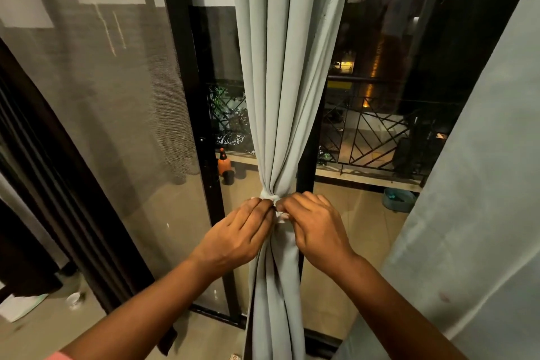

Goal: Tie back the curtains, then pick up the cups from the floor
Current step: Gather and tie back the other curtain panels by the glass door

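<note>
Pale grey-green curtain (286, 82) gathered into folds, cinched by a white tie (270, 195); white cup (73, 299) on floor, far left.

- The tan floor (43, 330) runs indoors along the bottom edge, from 6 to 8 o'clock.
- A small white cup (73, 299) lies on the floor at 8 o'clock, near a white sheet (17, 308).
- The balcony floor (344, 231) outside carries an orange bottle (223, 161), a dark pot (228, 177) and a pale blue basin (399, 199) at 3 o'clock.
</note>
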